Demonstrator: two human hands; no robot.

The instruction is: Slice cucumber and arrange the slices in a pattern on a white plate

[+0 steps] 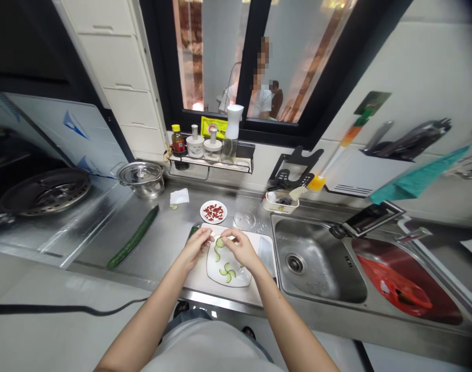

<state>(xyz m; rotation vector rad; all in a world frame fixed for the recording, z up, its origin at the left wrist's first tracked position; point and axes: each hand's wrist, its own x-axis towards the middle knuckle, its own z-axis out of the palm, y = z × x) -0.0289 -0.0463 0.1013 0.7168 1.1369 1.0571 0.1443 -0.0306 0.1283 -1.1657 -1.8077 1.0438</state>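
Note:
Over a white plate (214, 274) my right hand (239, 247) is closed in a pinch, its fingertips at a pale green cucumber slice (219, 242). Facing it, my left hand (197, 249) has its fingers curled together at the plate's upper left; what they hold, if anything, is too small to make out. Several thin cucumber slices (228, 273) form a pinwheel low on the plate. The plate rests on a white cutting board (195, 281). A dark green cucumber piece (193, 230) lies partly hidden behind my left hand. A broad blade (264, 251) lies on the board's right side.
Behind the board stands a small dish of red pieces (214, 212). Left lie a whole cucumber (133, 240), a lidded pot (142, 180) and a stove (46, 191). A double sink (317, 258) is right, with a red bag (394, 284). A condiment rack (213, 163) hangs behind.

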